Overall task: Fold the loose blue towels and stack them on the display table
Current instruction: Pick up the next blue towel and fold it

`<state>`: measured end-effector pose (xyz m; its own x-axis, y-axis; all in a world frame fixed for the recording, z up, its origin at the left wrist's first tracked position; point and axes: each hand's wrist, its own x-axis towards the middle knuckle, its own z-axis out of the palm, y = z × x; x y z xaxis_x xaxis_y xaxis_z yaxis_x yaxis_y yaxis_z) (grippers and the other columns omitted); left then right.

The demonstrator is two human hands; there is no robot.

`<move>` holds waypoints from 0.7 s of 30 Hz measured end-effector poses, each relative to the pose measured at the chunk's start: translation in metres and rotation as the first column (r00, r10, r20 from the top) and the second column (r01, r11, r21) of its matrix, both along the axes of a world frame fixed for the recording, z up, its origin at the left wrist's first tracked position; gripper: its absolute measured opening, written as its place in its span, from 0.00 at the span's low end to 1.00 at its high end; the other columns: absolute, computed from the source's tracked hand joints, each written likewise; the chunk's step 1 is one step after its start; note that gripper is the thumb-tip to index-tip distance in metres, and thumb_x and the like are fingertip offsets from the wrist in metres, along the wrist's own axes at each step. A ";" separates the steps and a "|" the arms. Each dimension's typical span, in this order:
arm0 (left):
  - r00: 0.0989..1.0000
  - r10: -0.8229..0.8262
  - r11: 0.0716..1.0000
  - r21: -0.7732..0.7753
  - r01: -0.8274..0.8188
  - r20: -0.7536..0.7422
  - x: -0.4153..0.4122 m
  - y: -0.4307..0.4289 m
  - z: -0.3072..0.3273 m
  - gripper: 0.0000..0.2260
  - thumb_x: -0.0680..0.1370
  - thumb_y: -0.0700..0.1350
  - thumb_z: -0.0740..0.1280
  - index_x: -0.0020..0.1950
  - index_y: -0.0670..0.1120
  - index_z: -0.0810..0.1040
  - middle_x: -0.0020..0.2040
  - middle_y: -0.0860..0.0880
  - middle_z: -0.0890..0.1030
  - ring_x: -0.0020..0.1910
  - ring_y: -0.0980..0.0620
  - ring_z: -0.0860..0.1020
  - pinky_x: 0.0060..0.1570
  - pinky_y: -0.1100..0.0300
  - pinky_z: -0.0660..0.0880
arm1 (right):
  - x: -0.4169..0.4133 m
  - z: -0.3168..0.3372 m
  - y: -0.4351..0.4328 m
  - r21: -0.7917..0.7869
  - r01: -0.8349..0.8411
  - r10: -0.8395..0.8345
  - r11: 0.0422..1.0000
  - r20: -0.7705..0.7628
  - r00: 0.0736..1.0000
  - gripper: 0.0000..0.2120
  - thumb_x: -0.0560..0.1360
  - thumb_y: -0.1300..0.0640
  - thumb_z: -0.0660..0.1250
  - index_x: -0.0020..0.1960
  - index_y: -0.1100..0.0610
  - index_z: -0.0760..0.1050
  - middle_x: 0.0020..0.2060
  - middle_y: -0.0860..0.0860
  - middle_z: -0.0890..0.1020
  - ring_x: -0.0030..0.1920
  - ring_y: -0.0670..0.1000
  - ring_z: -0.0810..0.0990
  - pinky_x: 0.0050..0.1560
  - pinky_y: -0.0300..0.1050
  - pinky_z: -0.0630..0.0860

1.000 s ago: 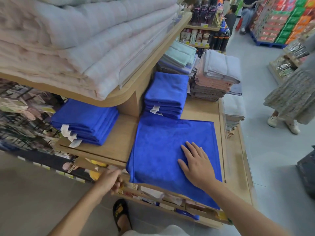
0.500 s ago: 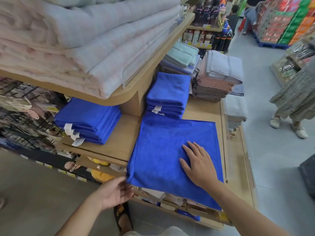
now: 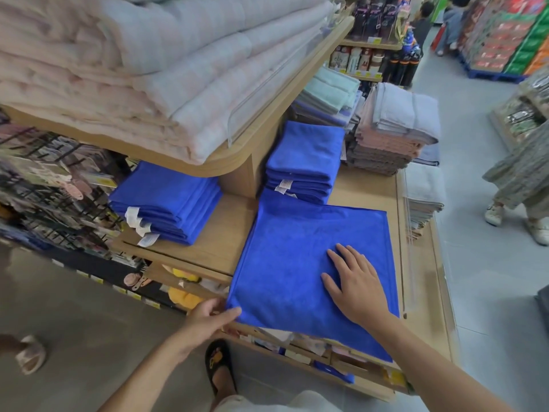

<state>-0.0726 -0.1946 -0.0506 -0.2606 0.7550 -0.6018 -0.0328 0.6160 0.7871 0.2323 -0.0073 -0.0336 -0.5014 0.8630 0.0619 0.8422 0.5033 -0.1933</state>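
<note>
A loose blue towel (image 3: 291,257) lies spread flat on the wooden display table (image 3: 365,188), its near edge hanging over the table's front. My right hand (image 3: 353,283) rests flat on the towel's right half, fingers straight and spread. My left hand (image 3: 208,316) pinches the towel's near left corner between thumb and fingers. Two stacks of folded blue towels stand behind: one (image 3: 306,162) just beyond the spread towel, another (image 3: 166,200) to the left under the upper shelf.
An upper shelf (image 3: 237,153) with thick pale blankets overhangs the table's left. Grey and pink towel stacks (image 3: 395,135) sit at the back right. A person in a patterned dress (image 3: 523,176) stands in the aisle on the right. My sandalled foot (image 3: 219,367) is below.
My left hand rose from below the table's edge to the towel's near left corner and took hold of it. My right hand stayed flat on the towel.
</note>
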 end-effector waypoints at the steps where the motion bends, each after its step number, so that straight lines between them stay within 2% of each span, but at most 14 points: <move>1: 0.993 0.000 0.999 0.034 0.004 -0.121 0.000 -0.001 -0.005 0.31 0.63 0.72 0.75 0.58 0.54 0.81 0.51 0.55 0.86 0.51 0.54 0.84 0.48 0.58 0.80 | 0.000 0.000 0.000 -0.002 -0.004 0.004 1.000 0.007 1.000 0.31 0.82 0.35 0.49 0.80 0.48 0.63 0.80 0.47 0.63 0.81 0.51 0.57 0.81 0.52 0.51; 2: 0.990 0.024 0.999 0.051 -0.018 -0.136 0.000 -0.002 -0.009 0.29 0.65 0.70 0.74 0.57 0.52 0.81 0.51 0.54 0.87 0.50 0.54 0.85 0.45 0.59 0.80 | 0.001 0.000 0.000 -0.004 -0.006 0.006 1.000 0.012 1.000 0.31 0.82 0.34 0.49 0.81 0.48 0.62 0.81 0.47 0.62 0.81 0.51 0.56 0.81 0.51 0.50; 5: 0.980 0.176 0.984 0.003 -0.177 0.090 -0.007 -0.008 -0.022 0.17 0.76 0.56 0.70 0.58 0.46 0.82 0.50 0.45 0.87 0.44 0.47 0.85 0.37 0.55 0.78 | 0.001 0.000 0.001 -0.011 -0.008 0.008 1.000 0.012 1.000 0.31 0.82 0.34 0.49 0.81 0.48 0.61 0.81 0.46 0.61 0.82 0.51 0.55 0.81 0.50 0.48; 6: 0.983 0.168 0.986 0.000 -0.168 0.068 -0.010 -0.011 -0.022 0.13 0.78 0.53 0.70 0.57 0.46 0.82 0.49 0.44 0.87 0.43 0.47 0.85 0.37 0.55 0.77 | 0.001 0.000 0.000 -0.013 -0.008 0.008 1.000 0.009 1.000 0.31 0.82 0.34 0.49 0.81 0.48 0.61 0.81 0.46 0.61 0.82 0.51 0.55 0.81 0.50 0.48; 8: 0.989 0.069 0.997 0.040 -0.064 -0.134 -0.013 -0.013 -0.019 0.05 0.80 0.51 0.69 0.49 0.52 0.83 0.45 0.45 0.86 0.39 0.49 0.84 0.37 0.54 0.75 | 0.000 0.002 -0.001 -0.022 -0.004 0.004 1.000 -0.005 1.000 0.31 0.82 0.35 0.51 0.81 0.47 0.61 0.81 0.46 0.61 0.81 0.51 0.56 0.81 0.50 0.49; 9: 0.958 0.033 0.996 0.085 -0.009 -0.286 -0.015 -0.011 -0.017 0.06 0.80 0.50 0.69 0.45 0.54 0.82 0.41 0.46 0.85 0.37 0.50 0.82 0.37 0.54 0.75 | 0.000 0.003 -0.001 -0.031 -0.004 0.003 1.000 -0.017 1.000 0.30 0.82 0.35 0.52 0.80 0.47 0.63 0.80 0.46 0.62 0.81 0.51 0.57 0.80 0.51 0.51; 11: 0.843 0.082 0.972 0.230 0.051 -0.532 -0.018 -0.001 -0.002 0.08 0.81 0.50 0.68 0.41 0.55 0.79 0.37 0.51 0.82 0.34 0.55 0.80 0.35 0.59 0.74 | 0.003 0.008 0.004 -0.056 -0.024 0.023 0.998 -0.023 0.999 0.28 0.82 0.36 0.56 0.78 0.47 0.66 0.78 0.45 0.65 0.79 0.51 0.61 0.78 0.52 0.59; 13: 0.740 0.152 0.924 0.359 0.128 -0.655 -0.017 0.020 0.024 0.08 0.81 0.52 0.67 0.41 0.57 0.76 0.36 0.56 0.80 0.35 0.56 0.79 0.31 0.68 0.71 | 0.007 0.017 0.022 -0.098 -0.047 0.043 0.994 -0.046 0.998 0.22 0.81 0.40 0.60 0.72 0.46 0.72 0.73 0.44 0.72 0.73 0.50 0.69 0.70 0.52 0.69; 14: 0.699 0.152 0.908 0.379 0.181 -0.699 -0.017 0.034 0.035 0.08 0.81 0.53 0.66 0.42 0.57 0.75 0.36 0.57 0.80 0.35 0.56 0.79 0.31 0.69 0.71 | 0.010 0.023 0.036 -0.133 -0.037 0.025 0.990 -0.096 0.995 0.18 0.82 0.43 0.62 0.69 0.47 0.74 0.69 0.45 0.75 0.68 0.51 0.74 0.64 0.51 0.73; 16: 0.610 0.124 0.898 0.350 0.267 -0.783 -0.018 0.072 0.053 0.06 0.81 0.55 0.64 0.45 0.58 0.77 0.39 0.59 0.80 0.38 0.58 0.79 0.34 0.67 0.73 | 0.014 0.037 0.072 -0.202 0.026 -0.066 0.979 -0.197 0.978 0.15 0.82 0.52 0.63 0.68 0.50 0.75 0.66 0.49 0.76 0.59 0.53 0.79 0.59 0.51 0.76; 17: 0.580 0.103 0.905 0.318 0.281 -0.808 -0.019 0.094 0.057 0.05 0.81 0.55 0.64 0.49 0.58 0.79 0.43 0.60 0.80 0.41 0.59 0.79 0.38 0.62 0.76 | 0.016 0.044 0.091 -0.207 0.067 -0.111 0.976 -0.204 0.973 0.16 0.82 0.56 0.63 0.69 0.53 0.75 0.67 0.52 0.75 0.59 0.56 0.80 0.60 0.52 0.75; 18: 0.569 0.076 0.917 0.282 0.283 -0.819 -0.021 0.117 0.059 0.06 0.81 0.54 0.64 0.54 0.57 0.80 0.47 0.59 0.81 0.45 0.57 0.80 0.44 0.57 0.78 | 0.018 0.049 0.111 -0.198 0.110 -0.146 0.974 -0.179 0.973 0.18 0.81 0.60 0.62 0.71 0.55 0.74 0.68 0.56 0.74 0.61 0.59 0.79 0.62 0.52 0.74; 21: 0.562 -0.089 0.955 0.090 0.282 -0.822 -0.026 0.183 0.058 0.16 0.82 0.55 0.64 0.66 0.50 0.79 0.62 0.47 0.78 0.61 0.44 0.78 0.62 0.51 0.74 | 0.022 0.060 0.157 -0.223 0.229 -0.232 0.947 0.014 0.973 0.25 0.79 0.66 0.62 0.76 0.62 0.67 0.71 0.63 0.72 0.66 0.64 0.76 0.63 0.52 0.73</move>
